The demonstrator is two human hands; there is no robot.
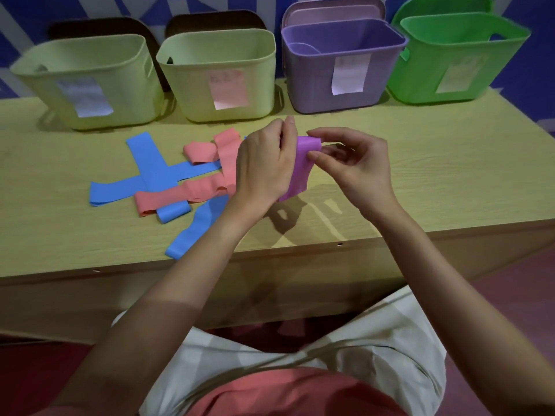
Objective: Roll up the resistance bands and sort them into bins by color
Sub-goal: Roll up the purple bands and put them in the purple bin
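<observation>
A purple band [297,169] hangs above the wooden table [420,181], its top end folded over. My left hand [264,163] grips its left edge and my right hand [351,163] pinches the folded top between thumb and fingers. Its lower end trails down to the tabletop. Left of my hands lie several flat blue bands [150,166] crossed with pink bands [207,187]. Along the back stand two pale yellow-green bins [87,82] [222,76], a purple bin [339,64] and a green bin [456,58], each with a paper label.
One blue band [195,232] reaches close to the table's front edge. Lids lean behind the bins against a blue wall. My lap and a red floor lie below the table.
</observation>
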